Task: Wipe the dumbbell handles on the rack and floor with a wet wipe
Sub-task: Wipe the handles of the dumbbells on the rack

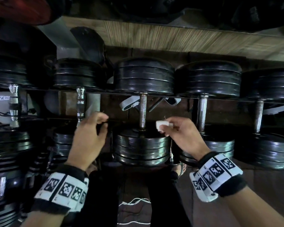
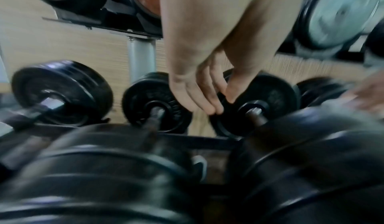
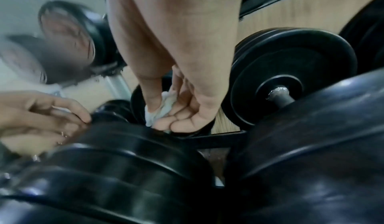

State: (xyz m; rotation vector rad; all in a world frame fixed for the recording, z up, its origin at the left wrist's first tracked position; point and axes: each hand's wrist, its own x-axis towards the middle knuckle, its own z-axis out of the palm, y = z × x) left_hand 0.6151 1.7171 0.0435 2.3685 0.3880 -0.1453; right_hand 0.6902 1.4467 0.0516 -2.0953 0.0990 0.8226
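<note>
Wet wipe [image 1: 163, 125], white and crumpled into a small wad, pinched in my right hand [image 1: 180, 136] just right of the middle dumbbell's handle [image 1: 142, 112], a dull speckled metal bar between black plates on the rack [image 1: 184, 97]. My left hand [image 1: 90, 136] hovers beside it, fingers loosely curled, holding nothing. More dumbbells either side.

A pale wood-grain wall [image 1: 179, 38] runs behind a dark metal shelf rail [image 1: 105, 91]. A grey post [image 2: 141, 58] stands against it. The floor [image 1: 261, 185] is dark reddish-brown, with a white cord [image 1: 134, 201] lying there. Light is dim.
</note>
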